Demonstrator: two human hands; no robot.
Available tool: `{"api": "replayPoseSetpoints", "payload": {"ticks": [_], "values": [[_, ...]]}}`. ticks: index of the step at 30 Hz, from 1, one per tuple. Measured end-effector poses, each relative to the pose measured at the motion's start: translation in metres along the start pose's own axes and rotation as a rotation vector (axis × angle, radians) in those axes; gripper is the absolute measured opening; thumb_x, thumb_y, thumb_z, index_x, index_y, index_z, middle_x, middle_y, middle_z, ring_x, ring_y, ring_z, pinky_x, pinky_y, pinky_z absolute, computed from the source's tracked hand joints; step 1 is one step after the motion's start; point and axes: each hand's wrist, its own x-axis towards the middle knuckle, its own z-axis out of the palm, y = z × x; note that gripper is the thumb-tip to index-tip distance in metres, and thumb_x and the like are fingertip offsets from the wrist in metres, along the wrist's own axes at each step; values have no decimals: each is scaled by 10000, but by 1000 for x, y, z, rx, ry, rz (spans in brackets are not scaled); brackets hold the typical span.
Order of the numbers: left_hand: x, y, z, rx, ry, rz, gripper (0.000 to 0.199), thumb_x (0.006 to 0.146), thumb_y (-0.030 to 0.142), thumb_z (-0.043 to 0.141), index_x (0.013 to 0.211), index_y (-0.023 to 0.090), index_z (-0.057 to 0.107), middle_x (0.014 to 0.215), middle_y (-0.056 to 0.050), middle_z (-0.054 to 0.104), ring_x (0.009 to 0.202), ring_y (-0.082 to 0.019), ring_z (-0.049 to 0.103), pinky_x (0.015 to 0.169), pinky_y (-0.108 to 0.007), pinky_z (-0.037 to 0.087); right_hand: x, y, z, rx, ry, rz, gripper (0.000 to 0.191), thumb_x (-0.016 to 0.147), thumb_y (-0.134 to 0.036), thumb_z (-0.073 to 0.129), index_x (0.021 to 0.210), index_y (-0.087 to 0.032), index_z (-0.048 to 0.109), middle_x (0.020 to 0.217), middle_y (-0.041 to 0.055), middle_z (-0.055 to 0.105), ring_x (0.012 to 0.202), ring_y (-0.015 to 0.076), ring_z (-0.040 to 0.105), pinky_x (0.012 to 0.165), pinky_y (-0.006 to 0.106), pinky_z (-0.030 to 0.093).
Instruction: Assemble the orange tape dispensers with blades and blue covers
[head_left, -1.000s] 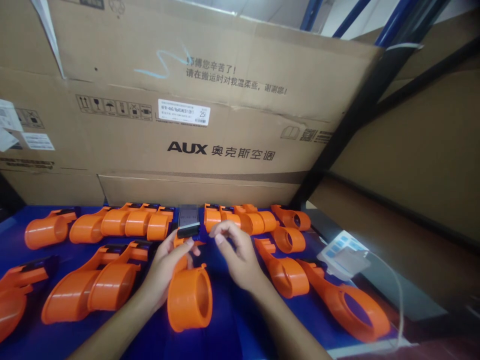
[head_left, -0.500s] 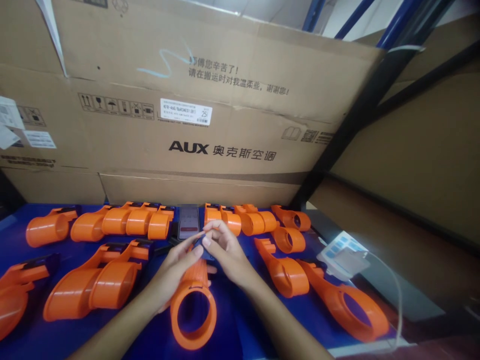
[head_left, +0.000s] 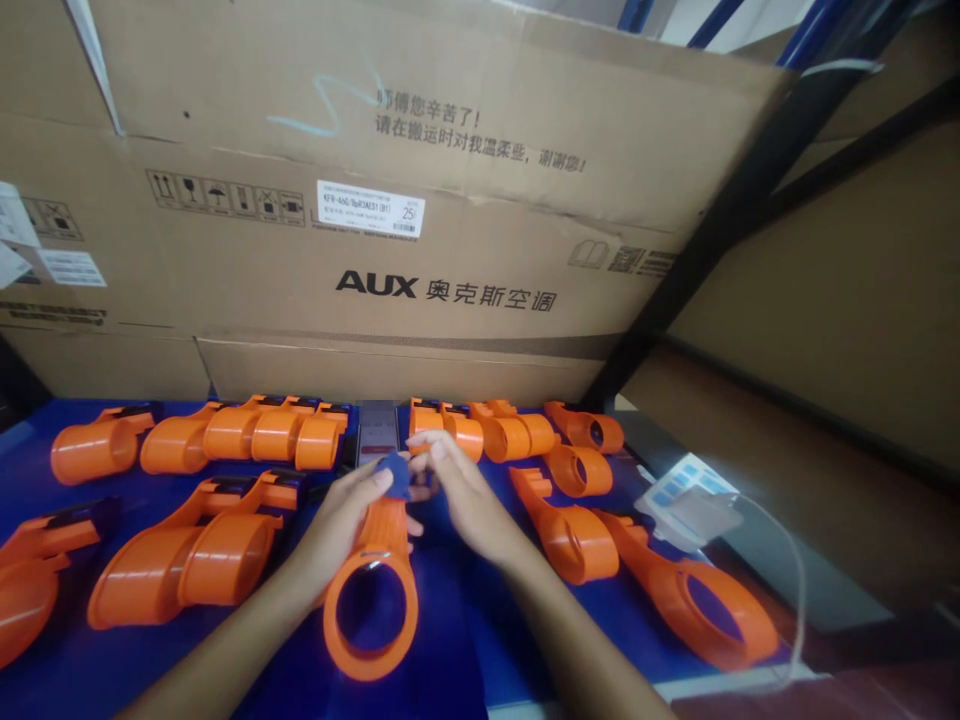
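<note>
My left hand (head_left: 346, 515) is closed around the handle of an orange tape dispenser (head_left: 371, 610), its round ring hanging toward me. A dark blue piece (head_left: 394, 477) sits at the handle's far end, under my left thumb. Just to the right of that piece is my right hand (head_left: 457, 490), its fingers bent and somewhat apart, with nothing visible in them. Whether its fingertips touch the blue piece, I cannot tell. A phone (head_left: 377, 430) lies behind my hands, its lower part partly hidden.
Several orange dispensers (head_left: 150, 578) with dark ends lie in rows left and right on the blue tabletop (head_left: 442, 640). A white box with a cable (head_left: 688, 503) is at the right. Behind stands a large carton (head_left: 465, 230), beside a dark rack post (head_left: 675, 290).
My right fingers have come off the blue piece and shifted right, leaving it more exposed. The held dispenser has moved slightly left and up in view.
</note>
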Motion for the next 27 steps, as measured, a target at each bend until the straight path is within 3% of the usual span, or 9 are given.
{"api": "replayPoseSetpoints", "payload": {"ticks": [1, 3, 7, 10, 14, 19, 23, 26, 27], "values": [[1, 2, -1, -40, 12, -4, 638, 820, 526, 726, 1335, 162, 622, 1022, -170, 783, 678, -271, 746, 567, -349, 578, 0, -1, -7, -108, -3, -11, 379, 1078, -490, 304, 1056, -236, 585, 860, 18, 638, 785, 176, 600, 702, 308, 472], [2, 8, -4, -124, 11, -8, 637, 835, 555, 674, 1325, 149, 629, 1022, -172, 785, 636, -255, 725, 541, -334, 555, -2, -1, -19, -397, -39, -43, 276, 1041, -385, 466, 885, -225, 628, 793, 14, 624, 772, 186, 575, 712, 318, 442], [1, 18, -10, -258, -26, -23, 620, 872, 577, 581, 1310, 141, 638, 1070, -175, 777, 563, -220, 686, 517, -333, 538, -9, 1, -31, -685, -285, -109, 122, 818, -221, 759, 734, -223, 671, 786, 15, 600, 794, 198, 551, 756, 331, 430], [-2, 20, -8, -313, -22, -62, 634, 880, 584, 556, 1333, 145, 617, 1102, -179, 768, 547, -208, 680, 516, -334, 544, -16, 5, -30, -725, -447, -87, 212, 681, -290, 887, 787, -236, 712, 858, 25, 596, 836, 217, 547, 783, 353, 446], [-5, 19, -4, -313, -24, -82, 667, 877, 589, 563, 1377, 149, 580, 1113, -177, 766, 543, -207, 680, 528, -339, 550, -19, 10, -27, -828, -515, 12, 395, 597, -457, 935, 839, -232, 719, 906, 47, 575, 871, 250, 531, 796, 397, 454], [-4, 17, -6, -328, -51, -49, 660, 890, 558, 566, 1395, 133, 571, 1139, -180, 759, 638, -222, 704, 580, -329, 547, -16, 12, -27, -809, -504, 9, 397, 588, -424, 946, 828, -219, 704, 907, 42, 563, 884, 246, 535, 822, 396, 458], [-4, 15, -7, -338, -73, -21, 654, 902, 523, 570, 1424, 128, 553, 1180, -187, 751, 619, -211, 693, 597, -335, 544, -11, 8, -32, -733, -489, 46, 270, 725, -297, 849, 905, -208, 668, 920, 30, 604, 880, 213, 558, 825, 352, 462], [-2, 13, -5, -354, -91, 18, 635, 901, 487, 584, 1426, 130, 560, 1227, -186, 737, 806, -279, 741, 769, -407, 573, -6, 3, -37, -503, -498, 90, 22, 899, -211, 619, 902, -193, 633, 798, -2, 603, 714, 145, 539, 683, 270, 441], [-1, 11, -4, -358, -91, 32, 619, 898, 470, 594, 1417, 133, 572, 1235, -178, 736, 899, -307, 744, 850, -434, 564, -5, 2, -38, -410, -476, 101, 79, 929, -198, 558, 894, -189, 628, 765, -10, 595, 666, 130, 520, 637, 251, 424]]}}
